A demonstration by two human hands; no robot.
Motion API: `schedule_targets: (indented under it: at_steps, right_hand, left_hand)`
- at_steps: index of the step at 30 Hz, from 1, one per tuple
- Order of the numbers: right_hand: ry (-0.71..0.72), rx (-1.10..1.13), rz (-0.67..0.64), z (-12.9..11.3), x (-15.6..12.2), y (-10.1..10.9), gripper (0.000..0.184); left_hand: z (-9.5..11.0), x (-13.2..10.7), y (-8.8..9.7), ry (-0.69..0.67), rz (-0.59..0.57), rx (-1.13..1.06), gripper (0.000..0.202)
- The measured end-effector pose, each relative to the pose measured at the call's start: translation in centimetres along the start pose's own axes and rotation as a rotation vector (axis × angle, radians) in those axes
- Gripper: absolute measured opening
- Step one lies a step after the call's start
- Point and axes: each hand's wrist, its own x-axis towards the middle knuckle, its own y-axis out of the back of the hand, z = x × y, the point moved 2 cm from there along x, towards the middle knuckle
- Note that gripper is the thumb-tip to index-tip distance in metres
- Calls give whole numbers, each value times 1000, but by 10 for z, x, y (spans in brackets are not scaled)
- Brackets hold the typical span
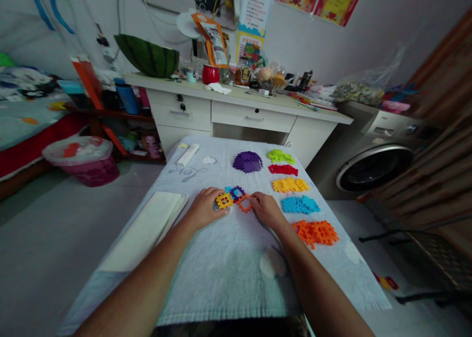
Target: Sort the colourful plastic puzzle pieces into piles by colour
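Note:
On a table covered with a pale towel [228, 268], my left hand [202, 209] pinches a yellow square block [224, 200] that joins a small flat cluster with a purple block [237, 193] and a blue one behind it. My right hand [266, 210] grips an orange square block [244, 204] at the cluster's right edge. Both hands have fingers curled onto the pieces. Sorted piles lie to the right: purple [248, 161], green [280, 156], red [283, 169], yellow [290, 184], blue [300, 205], orange [316, 232].
A folded white cloth [147, 229] lies at the table's left, a white tube [188, 155] at the far left. Beyond stand a cluttered white desk [236, 108] with a watermelon half [147, 57], a washing machine [372, 165] at right, and a pink bin [83, 160] at left.

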Motion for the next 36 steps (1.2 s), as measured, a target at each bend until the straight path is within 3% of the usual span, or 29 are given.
schedule_targets:
  at_steps: [3,6,13,19,27,30,36]
  right_hand:
    - [-10,-121,104,3,-2,-2,38]
    - [36,-171,94,0,-5,-8,56]
    - [68,-126,31,-6,-5,-9,47]
    - [103,-123,54,7,-18,29,54]
    - [-21,-311,6,56,-80,102,43]
    - [-47,-381,-74,68,-101,111,43]
    - [-113,-470,-202,73,-118,101,50]
  left_hand:
    - [1,0,0,19,2,0,54]
    - [2,1,0,28,-2,11,52]
    - [0,1,-2,20,-17,54,42]
    - [0,2,-1,8,-26,71,43]
    - [-4,2,-4,-20,-6,61,40]
    - [-4,2,-5,-22,-5,56,40]
    - [-4,2,-5,-23,-9,61,42]
